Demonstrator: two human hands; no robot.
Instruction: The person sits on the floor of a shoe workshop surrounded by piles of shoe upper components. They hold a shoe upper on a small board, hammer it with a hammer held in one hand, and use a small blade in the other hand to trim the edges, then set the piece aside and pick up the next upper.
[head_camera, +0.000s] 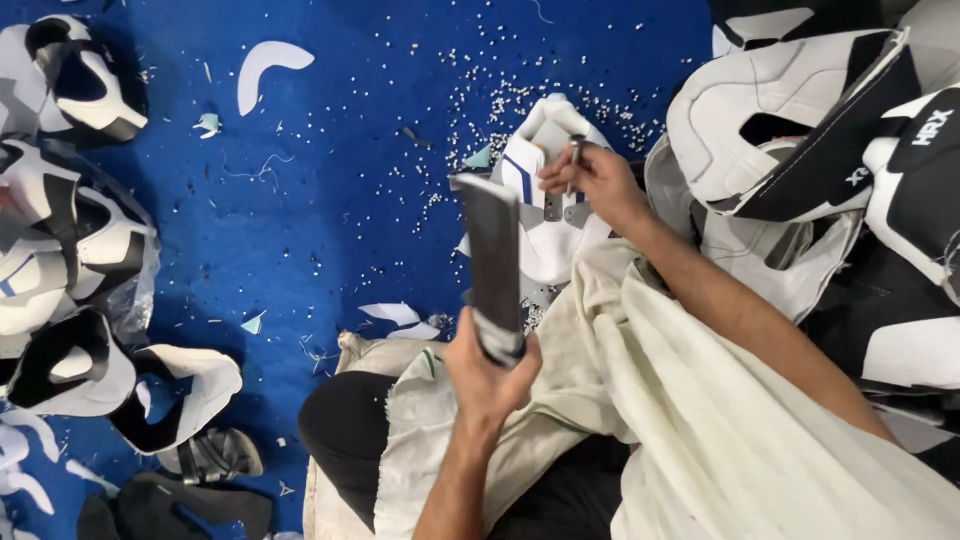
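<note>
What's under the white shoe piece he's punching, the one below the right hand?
Under the white shoe piece a grey block edge shows, on the blue mat strewn with tiny punched dots. The rest beneath is covered by the piece and cream cloth.

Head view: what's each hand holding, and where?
Left hand grips a flat dark bar by its wrapped lower end. Right hand pinches a thin metal punch near its top.

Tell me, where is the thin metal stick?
The thin metal stick is right of centre in the head view, pinched in the right hand, standing on the white shoe piece just right of the flat bar.
</note>
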